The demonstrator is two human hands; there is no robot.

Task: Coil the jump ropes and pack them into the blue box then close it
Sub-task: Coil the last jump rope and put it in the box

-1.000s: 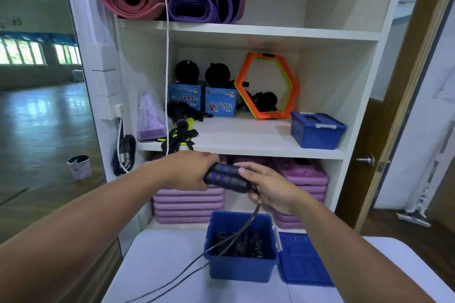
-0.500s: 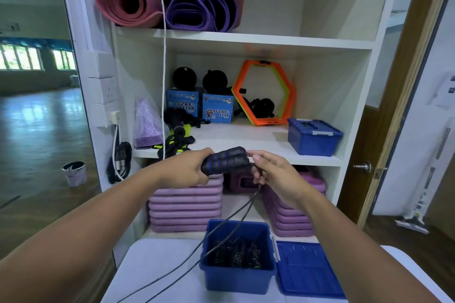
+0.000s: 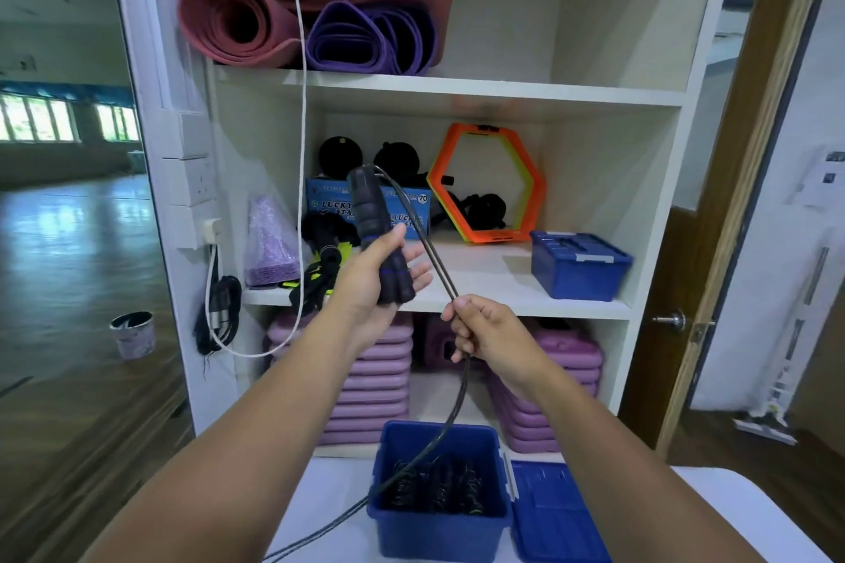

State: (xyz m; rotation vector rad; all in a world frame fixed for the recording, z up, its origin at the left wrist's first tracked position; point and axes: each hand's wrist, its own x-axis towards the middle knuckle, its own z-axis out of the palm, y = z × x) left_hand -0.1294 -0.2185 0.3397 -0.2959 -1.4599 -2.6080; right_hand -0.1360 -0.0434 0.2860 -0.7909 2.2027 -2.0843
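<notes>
The left hand (image 3: 366, 288) now grips both jump-rope handles (image 3: 372, 219) upright, raised from level. The right hand (image 3: 489, 329) has slid down, pinching the doubled cord (image 3: 434, 261), which hangs across the open blue box (image 3: 434, 533). The box stands on the white table (image 3: 329, 503), its lid (image 3: 553, 512) just beside it and the shelf unit (image 3: 480, 274) behind.

We are seeing soft daylight coming from the left windows (image 3: 41, 119) and glaring off the floor (image 3: 68, 238), while the wide lens is bending the door frame (image 3: 759, 142) and blur is softening the rope handles (image 3: 377, 224).

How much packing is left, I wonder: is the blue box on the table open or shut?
Open: the lid lies flat beside the blue box, and coiled ropes show inside.
</notes>
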